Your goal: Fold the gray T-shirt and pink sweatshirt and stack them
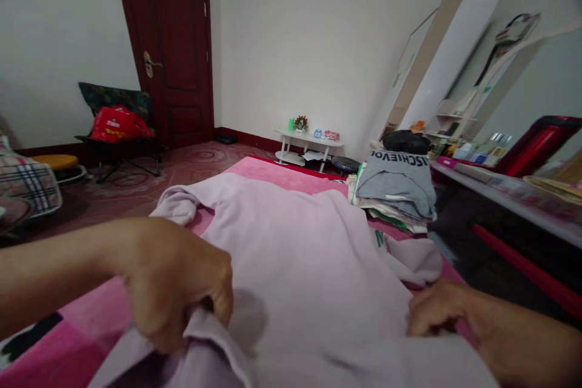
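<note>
A pale lilac sweatshirt (300,254) lies spread over a pink blanket (282,173) on a bed. My left hand (177,282) is closed in a fist round the garment's near left edge, bunching the cloth. My right hand (436,309) grips the near right edge, fingers curled into the fabric. One sleeve (179,206) is folded at the far left, the other (411,254) lies crumpled at the right.
A stack of folded clothes (395,191) with a grey top sits at the bed's far right. A cluttered desk (504,185) runs along the right. A dark red door (170,42), a folding chair with a red bag (118,124) and a small white table (309,142) stand beyond.
</note>
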The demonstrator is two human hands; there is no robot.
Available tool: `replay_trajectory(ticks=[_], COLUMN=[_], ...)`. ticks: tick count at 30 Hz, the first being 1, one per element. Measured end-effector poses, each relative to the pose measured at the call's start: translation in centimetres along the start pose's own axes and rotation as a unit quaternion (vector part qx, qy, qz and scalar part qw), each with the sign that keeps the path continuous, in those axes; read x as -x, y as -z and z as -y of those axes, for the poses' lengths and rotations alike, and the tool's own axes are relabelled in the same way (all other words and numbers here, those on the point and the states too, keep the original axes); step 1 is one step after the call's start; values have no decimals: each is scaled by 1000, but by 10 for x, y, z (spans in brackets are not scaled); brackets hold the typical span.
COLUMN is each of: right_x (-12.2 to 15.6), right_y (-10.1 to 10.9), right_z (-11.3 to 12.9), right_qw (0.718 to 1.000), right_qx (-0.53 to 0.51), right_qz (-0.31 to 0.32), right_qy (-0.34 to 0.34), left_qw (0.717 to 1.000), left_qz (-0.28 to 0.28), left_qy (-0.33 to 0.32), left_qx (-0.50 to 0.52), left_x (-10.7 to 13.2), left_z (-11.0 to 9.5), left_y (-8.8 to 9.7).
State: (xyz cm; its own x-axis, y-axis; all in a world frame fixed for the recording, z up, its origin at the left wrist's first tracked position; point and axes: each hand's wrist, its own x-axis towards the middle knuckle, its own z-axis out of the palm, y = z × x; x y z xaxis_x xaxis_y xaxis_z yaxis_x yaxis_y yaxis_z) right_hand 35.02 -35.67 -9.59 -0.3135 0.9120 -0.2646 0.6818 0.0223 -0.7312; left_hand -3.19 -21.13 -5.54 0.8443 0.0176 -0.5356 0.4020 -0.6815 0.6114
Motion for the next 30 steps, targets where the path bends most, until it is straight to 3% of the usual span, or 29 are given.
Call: replay_trajectory(ticks=[3,5,8,10,12,15,18,22,30], right_x=[-7,-27,-77,-111,-139,-159,-161,-158,-158], right_y=[3,15,34,38,36,24,16,16,19], right_z=[5,-2,-40,-79,-117,-157,-173,-176,-182], right_qw=[998,996,964,910,859,838,841,848,856], right_qx=[-52,-85,-44,66,174,228,260,280,285], right_qz=[33,-36,-260,-410,-478,-476,-450,-427,-417], right_qy=[-21,-6,23,10,-54,-139,-150,-142,-114], left_qw=[995,993,980,937,889,854,819,810,804], left_qz=[57,15,-172,-310,-415,-480,-532,-543,-548], left_qy=[-16,-61,-101,-66,2,42,65,58,0], left_qx=[82,104,-15,-146,-193,-196,-203,-215,-232], left_x=[-29,-52,-97,-133,-170,-210,-228,-231,-228], left_z=[11,17,33,54,79,110,125,128,140], left_y=[0,12,40,55,63,59,47,39,41])
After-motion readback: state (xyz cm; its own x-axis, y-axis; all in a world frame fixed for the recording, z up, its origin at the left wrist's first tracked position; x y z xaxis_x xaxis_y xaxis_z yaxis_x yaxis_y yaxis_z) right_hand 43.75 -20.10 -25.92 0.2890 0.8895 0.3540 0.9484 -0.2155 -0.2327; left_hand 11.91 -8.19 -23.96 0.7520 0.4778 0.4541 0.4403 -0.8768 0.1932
